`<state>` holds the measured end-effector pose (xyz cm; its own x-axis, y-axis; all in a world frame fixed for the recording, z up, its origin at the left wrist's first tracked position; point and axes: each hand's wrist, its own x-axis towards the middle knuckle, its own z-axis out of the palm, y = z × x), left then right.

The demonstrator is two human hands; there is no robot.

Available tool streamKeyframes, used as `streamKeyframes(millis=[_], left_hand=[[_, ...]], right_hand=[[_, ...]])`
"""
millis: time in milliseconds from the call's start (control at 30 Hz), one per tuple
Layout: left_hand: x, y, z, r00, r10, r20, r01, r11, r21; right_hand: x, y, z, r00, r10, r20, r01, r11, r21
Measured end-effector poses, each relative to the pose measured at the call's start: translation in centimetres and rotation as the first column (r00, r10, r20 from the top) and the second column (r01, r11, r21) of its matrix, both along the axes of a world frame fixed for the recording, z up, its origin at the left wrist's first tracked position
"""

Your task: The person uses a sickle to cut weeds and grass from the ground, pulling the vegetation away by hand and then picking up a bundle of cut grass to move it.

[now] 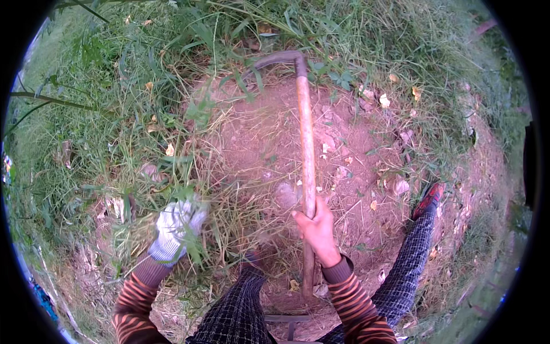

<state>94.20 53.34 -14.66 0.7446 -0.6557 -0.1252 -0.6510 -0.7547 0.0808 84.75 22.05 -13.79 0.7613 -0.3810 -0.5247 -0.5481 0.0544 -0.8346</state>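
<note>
My left hand [179, 225], in a white knitted glove, is closed on a bunch of pulled grass [139, 234]; its fingers are blurred. My bare right hand [316, 225] grips the lower part of a long wooden handle [306, 142]. At the handle's far end a curved metal head [279, 57] bends to the left and lies among the grass at the top of the bare soil [266, 124]. The head's tip is partly hidden by grass blades. Loose cut grass and dry stalks [232, 215] lie between my two hands.
Dense green grass [142, 86] surrounds the reddish soil, with a thin branch [51, 99] at the left. My shoe [429, 198] is at the right; my other foot [251, 260] is partly under grass. Dry leaves [384, 101] and stones [288, 193] dot the ground.
</note>
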Motion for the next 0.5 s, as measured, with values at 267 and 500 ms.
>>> streamKeyframes(millis=[267,500], left_hand=[[14.7,-13.1,-5.2,0.997,-0.002,0.074,-0.007,0.994,0.112],[18.1,-9.2,-12.0,0.848,0.419,-0.324,-0.358,0.905,0.232]], right_hand=[[-0.5,2.1,-3.7,0.983,0.183,0.010,-0.176,0.956,-0.236],[-6.8,2.7,0.6,0.988,0.042,-0.151,-0.021,0.990,0.137]])
